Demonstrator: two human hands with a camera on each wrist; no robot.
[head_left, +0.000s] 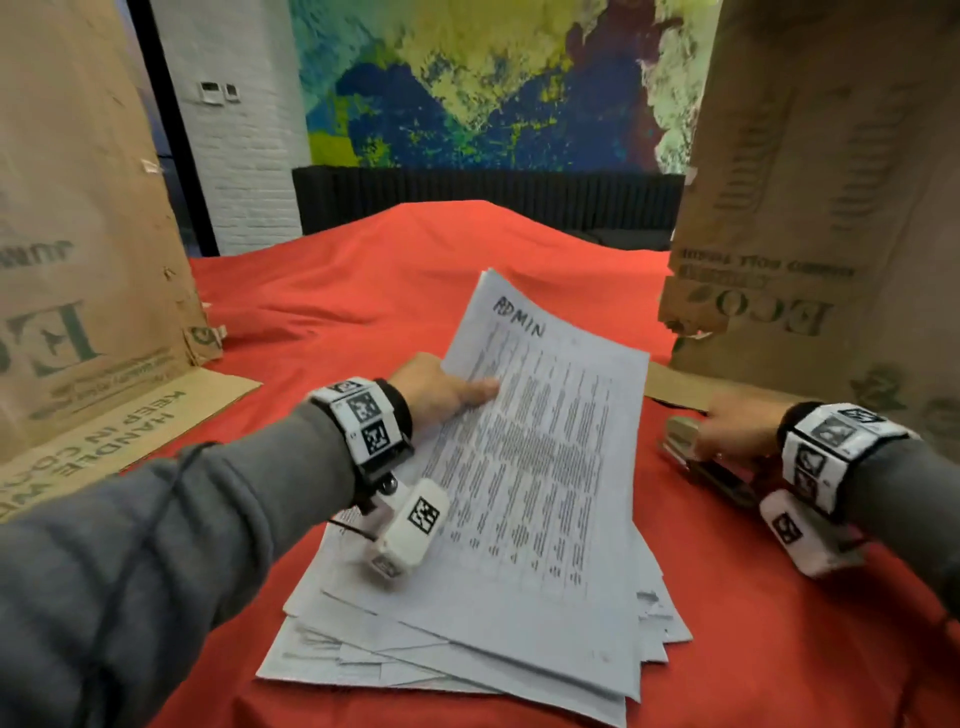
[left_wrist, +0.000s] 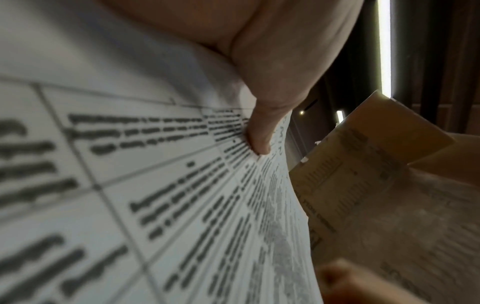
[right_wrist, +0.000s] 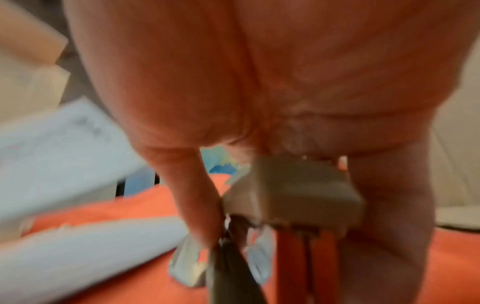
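Note:
A loose stack of printed sheets (head_left: 519, 519) lies on the red cloth, the top sheet marked "ADMIN" by hand. My left hand (head_left: 441, 387) holds the left edge of the top sheets, thumb (left_wrist: 259, 135) pressed on the printed face and the other fingers hidden under the paper, whose far end is lifted off the cloth. To the right of the stack, my right hand (head_left: 737, 431) grips a beige and metal stapler (head_left: 685, 441) from above. In the right wrist view the thumb and fingers flank the stapler (right_wrist: 293, 193), which looks raised a little above the cloth.
Tall brown cardboard panels stand at the left (head_left: 88, 249) and right (head_left: 810, 218), each with a flap lying on the red cloth (head_left: 363, 291). A dark bench and a painted wall lie beyond the table. Bare cloth stretches behind the papers.

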